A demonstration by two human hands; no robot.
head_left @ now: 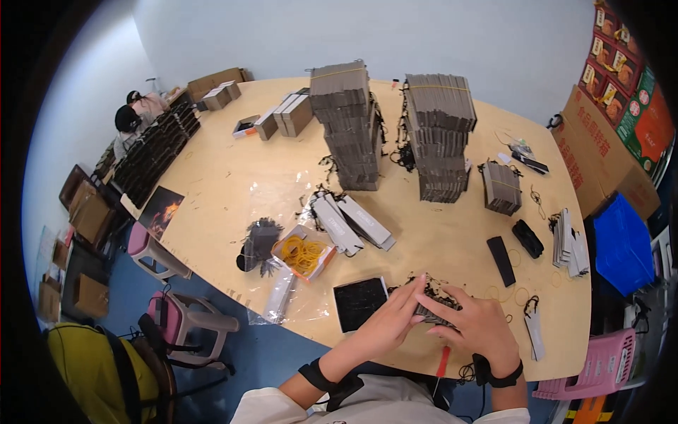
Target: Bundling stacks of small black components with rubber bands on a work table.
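Lying long axis nine-to-three, flat grey cardboard tag bundle point(434, 311); left hand point(388, 321) and right hand point(480, 326) both gripping it, fingers curled.

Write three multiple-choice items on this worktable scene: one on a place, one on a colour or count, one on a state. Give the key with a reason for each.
1. Where does the small box of yellow rubber bands sit?
A. left of the black square pad, farther up the table
B. on top of a tall stack
C. on the pink chair

2. How many tall stacks of grey folded cartons stand mid-table?
A. one
B. two
C. four

3. What are the left hand and right hand doing?
A. resting apart on bare table
B. both on a small bundle of grey cartons
C. lifting the blue crate

Key: 1 A, the box lies up-left of the pad. 2 B, two towers stand side by side. 3 B, both hands' fingers meet on the bundle.
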